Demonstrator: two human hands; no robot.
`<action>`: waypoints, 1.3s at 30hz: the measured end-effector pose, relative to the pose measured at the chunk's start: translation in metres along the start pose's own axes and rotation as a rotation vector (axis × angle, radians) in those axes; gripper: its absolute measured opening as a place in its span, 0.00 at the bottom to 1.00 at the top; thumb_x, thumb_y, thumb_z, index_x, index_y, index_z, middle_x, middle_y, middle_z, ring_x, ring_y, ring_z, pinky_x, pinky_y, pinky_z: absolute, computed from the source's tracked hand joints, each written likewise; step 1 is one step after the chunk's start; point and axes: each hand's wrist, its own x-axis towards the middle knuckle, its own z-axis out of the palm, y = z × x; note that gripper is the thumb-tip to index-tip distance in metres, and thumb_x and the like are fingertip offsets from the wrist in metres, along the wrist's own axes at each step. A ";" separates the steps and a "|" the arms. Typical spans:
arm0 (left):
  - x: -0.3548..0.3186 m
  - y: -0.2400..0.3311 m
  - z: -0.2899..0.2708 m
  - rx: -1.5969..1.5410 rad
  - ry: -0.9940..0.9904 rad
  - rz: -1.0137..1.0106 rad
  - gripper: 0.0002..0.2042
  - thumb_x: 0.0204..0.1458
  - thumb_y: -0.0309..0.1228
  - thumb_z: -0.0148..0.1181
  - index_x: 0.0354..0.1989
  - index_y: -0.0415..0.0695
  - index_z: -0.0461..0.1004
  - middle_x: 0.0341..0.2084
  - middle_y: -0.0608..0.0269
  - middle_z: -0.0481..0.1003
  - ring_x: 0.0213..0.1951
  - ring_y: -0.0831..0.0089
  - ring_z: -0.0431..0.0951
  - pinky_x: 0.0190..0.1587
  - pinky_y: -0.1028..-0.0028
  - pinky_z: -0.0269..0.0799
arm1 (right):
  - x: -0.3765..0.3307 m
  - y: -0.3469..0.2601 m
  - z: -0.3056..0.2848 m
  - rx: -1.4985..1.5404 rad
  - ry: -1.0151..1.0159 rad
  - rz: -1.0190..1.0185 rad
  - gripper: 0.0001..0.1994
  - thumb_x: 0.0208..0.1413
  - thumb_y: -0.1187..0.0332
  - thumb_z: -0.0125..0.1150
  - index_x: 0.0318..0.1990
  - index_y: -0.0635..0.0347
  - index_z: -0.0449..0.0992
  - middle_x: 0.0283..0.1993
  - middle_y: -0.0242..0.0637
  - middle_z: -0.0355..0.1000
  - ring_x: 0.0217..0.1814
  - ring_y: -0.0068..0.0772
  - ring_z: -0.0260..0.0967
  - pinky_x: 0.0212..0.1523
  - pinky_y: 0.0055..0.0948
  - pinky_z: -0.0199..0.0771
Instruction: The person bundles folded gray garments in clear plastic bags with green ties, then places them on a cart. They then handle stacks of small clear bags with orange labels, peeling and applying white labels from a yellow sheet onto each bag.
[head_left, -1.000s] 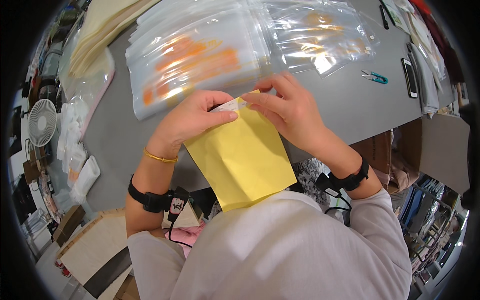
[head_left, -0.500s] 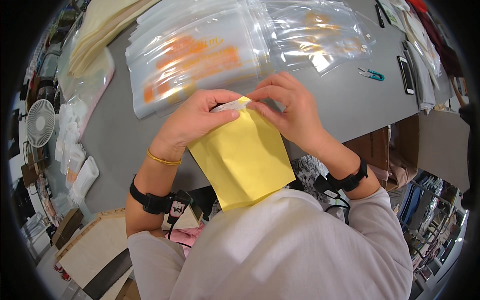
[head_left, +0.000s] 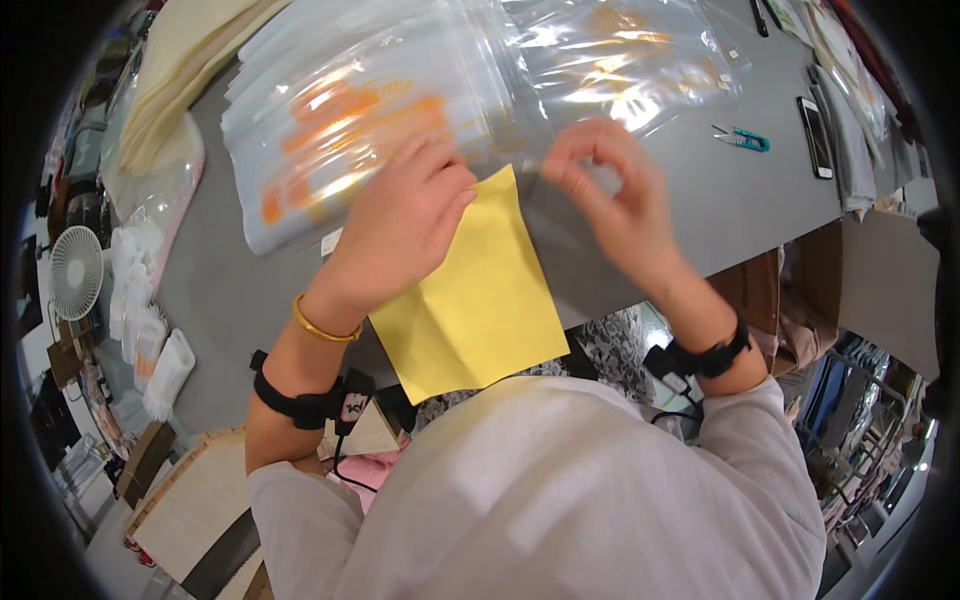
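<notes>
Left hand (head_left: 405, 225): lies palm down on the top left corner of the yellow envelope (head_left: 470, 300), fingers curled; the grip presses on the paper rather than closing round it.
Right hand (head_left: 610, 190): lifted just right of the envelope's top edge, thumb and forefinger pinched together; blurred, so I cannot tell whether anything thin sits in that grip.
Yellow envelope: flat on the grey table (head_left: 700, 200), its lower half hanging over the near edge toward the person's lap.
Beyond the grip: a stack of clear plastic bags with orange print (head_left: 370, 120), touching the left fingertips.
Far right of the grip: teal thread snips (head_left: 742, 137) and a dark phone (head_left: 815, 135), well apart from both hands.
Risk 1: with only 1 hand pinning it, the overhanging envelope could tip off the table.
Risk 2: the slick bags could slide under the left fingers and drag the envelope askew.
</notes>
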 end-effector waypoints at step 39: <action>-0.047 -0.001 0.007 -0.137 0.166 -0.169 0.06 0.58 0.27 0.62 0.39 0.38 0.77 0.42 0.59 0.80 0.44 0.60 0.78 0.47 0.67 0.73 | 0.095 0.070 -0.011 -0.197 0.210 0.211 0.15 0.63 0.58 0.67 0.38 0.62 0.81 0.26 0.33 0.74 0.28 0.27 0.68 0.29 0.32 0.67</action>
